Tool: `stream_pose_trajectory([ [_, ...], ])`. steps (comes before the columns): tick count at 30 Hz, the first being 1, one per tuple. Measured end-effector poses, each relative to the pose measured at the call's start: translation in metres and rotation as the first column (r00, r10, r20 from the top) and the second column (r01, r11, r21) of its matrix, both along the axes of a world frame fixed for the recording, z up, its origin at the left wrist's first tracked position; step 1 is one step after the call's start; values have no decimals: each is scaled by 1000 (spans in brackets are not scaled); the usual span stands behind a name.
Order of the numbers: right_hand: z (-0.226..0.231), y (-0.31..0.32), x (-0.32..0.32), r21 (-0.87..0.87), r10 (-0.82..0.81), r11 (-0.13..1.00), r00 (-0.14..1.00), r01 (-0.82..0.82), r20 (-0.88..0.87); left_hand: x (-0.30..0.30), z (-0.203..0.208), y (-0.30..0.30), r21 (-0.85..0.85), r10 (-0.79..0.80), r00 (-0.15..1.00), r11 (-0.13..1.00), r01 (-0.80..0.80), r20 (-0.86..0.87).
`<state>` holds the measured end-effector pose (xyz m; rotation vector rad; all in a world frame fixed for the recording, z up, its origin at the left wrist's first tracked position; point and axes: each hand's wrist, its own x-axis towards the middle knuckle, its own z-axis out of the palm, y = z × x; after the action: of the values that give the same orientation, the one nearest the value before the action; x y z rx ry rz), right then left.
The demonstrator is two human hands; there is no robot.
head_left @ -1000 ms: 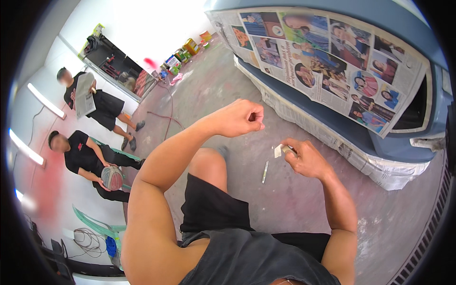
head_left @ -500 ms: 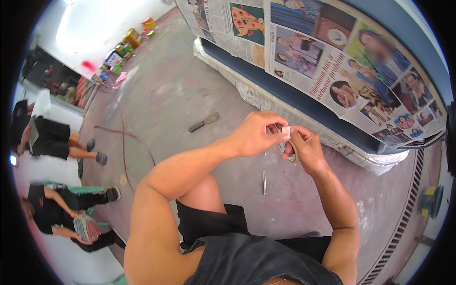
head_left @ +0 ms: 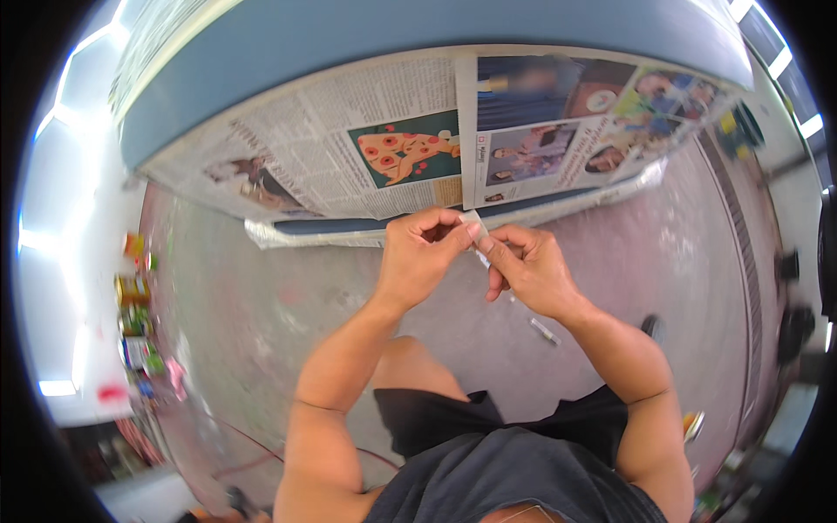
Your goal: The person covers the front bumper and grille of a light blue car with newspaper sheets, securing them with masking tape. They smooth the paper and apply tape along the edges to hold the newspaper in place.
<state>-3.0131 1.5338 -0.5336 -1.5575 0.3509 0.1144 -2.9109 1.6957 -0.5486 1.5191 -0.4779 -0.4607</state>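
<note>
My left hand (head_left: pixel 420 258) is closed, its thumb and fingertips pinching the pale end of the masking tape (head_left: pixel 472 220). Close beside it, my right hand (head_left: pixel 534 272) is closed around the tape roll, which shows only as a narrow pale edge between the fingers. Both hands are raised in front of a blue-grey body panel (head_left: pixel 436 24), just below its lower edge. Newspaper sheets (head_left: pixel 410 94) cover the panel's face, with a pale strip along their upper border. A lower ledge, wrapped in pale covering (head_left: pixel 270 234), runs behind my hands.
A slim cutter-like tool (head_left: pixel 546 331) lies on the concrete floor (head_left: pixel 288 305) below my right hand. Several paint cans (head_left: pixel 132 290) and a pink cloth (head_left: pixel 176 377) line the left wall. A reddish hose (head_left: pixel 248 438) trails at lower left. A floor drain (head_left: pixel 741 235) runs along the right.
The view has swung left and closer to the papered panel. My hands remain together on the tape, now before the newspaper's middle. The scraper on the floor has gone out of sight.
</note>
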Motion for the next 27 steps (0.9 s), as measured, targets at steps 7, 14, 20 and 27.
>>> stream_pose_trajectory([
  [7, 42, 27, 5, 21, -190, 982, 970, 189, 151, 25, 38, -5, -229, -60, 996, 972, 42, -69],
  [14, 27, 28, 6, 127, -180, 980, 958, 154, 223, 15, 65, 5, -22, -37, 998, 999, 38, 57],
  [20, 4, 9, -7, 138, -106, 988, 960, 71, 261, -12, 65, -3, 148, 45, 991, 987, -63, 123],
  [27, 1, -36, -14, 95, 3, 995, 951, -34, 310, -43, 77, -44, 193, 135, 917, 956, -220, 376],
])
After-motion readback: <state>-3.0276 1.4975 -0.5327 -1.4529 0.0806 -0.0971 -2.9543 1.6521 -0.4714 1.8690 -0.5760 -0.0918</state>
